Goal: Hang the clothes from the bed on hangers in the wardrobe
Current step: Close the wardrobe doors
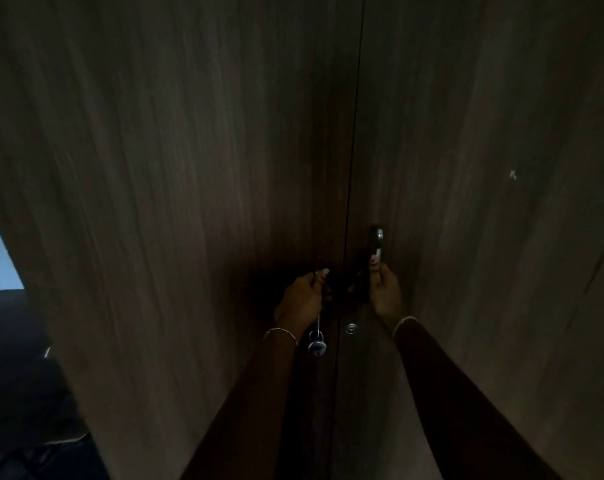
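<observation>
Fingers (pixel 320 276) of left hand (pixel 302 301) and right hand (pixel 383 292) curled round the handles (pixel 379 242) of the shut wardrobe (pixel 189 168); pulling its doors open seemed next.

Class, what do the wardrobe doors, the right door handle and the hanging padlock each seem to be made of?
The wardrobe doors: wood or wood-look laminate, matt, with vertical grain streaks. The right door handle, held by the right hand: probably polished metal, given its bright glint. The padlock: silvery metal, shiny body and shackle.
</observation>
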A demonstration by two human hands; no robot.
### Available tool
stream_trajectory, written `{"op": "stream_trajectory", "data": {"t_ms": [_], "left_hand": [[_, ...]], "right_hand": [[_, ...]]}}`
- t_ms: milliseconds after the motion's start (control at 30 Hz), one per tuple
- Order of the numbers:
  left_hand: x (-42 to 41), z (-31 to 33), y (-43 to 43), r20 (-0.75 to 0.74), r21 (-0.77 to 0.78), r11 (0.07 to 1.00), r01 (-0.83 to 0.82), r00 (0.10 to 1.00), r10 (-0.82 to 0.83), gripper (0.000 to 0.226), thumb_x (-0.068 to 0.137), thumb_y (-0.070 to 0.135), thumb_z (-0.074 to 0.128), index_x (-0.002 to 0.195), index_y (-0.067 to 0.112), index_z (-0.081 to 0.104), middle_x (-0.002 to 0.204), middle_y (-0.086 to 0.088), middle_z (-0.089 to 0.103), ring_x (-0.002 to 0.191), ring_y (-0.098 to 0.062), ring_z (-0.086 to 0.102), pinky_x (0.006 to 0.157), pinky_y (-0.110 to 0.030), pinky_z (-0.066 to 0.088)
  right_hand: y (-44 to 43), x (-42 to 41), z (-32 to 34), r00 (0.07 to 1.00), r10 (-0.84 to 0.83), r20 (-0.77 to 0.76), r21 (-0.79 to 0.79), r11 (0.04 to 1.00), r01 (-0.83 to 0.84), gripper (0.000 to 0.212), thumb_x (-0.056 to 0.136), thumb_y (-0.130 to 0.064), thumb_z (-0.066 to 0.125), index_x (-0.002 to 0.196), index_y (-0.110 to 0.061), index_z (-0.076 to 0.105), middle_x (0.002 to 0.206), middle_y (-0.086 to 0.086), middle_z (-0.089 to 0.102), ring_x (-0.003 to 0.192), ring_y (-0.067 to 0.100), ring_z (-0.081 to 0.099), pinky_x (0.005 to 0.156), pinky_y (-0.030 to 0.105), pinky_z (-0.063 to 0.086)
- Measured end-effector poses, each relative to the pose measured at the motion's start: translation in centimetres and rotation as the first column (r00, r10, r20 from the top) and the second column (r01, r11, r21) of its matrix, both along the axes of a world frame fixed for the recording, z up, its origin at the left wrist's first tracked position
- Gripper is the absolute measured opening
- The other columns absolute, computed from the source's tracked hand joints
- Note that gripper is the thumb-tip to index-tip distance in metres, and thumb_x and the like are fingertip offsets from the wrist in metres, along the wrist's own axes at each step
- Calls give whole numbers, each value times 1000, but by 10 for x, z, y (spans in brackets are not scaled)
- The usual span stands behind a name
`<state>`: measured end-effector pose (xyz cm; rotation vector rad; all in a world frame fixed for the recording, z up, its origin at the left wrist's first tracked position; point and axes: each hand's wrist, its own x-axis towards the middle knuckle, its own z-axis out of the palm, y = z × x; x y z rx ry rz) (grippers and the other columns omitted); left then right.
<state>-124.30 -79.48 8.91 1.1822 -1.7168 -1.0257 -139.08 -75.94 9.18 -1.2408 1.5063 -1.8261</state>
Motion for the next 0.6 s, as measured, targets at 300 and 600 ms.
{"op": "stream_trajectory", "data": {"t_ms": [300,600], "left_hand": [[3,-1,-6,-35,14,998,57,998,-56,35,96,53,42,81,28,62,84,0,70,85,-21,69,89,-45,53],[7,3,-2,-89,61,998,0,996,6,38,88,57,54,74,23,65,79,2,72,84,-20,68,90,-41,52]], "right_hand": [[-2,2,-1,1000,-1,-18,-7,1000,1,51,88,-57,36,80,-12,57,74,19,66,68,30,64,71,39,51],[9,-6,1,999,49,-23,78,996,-47,43,101,-44,37,85,-13,63,79,7,69,71,17,65,67,29,49]]}}
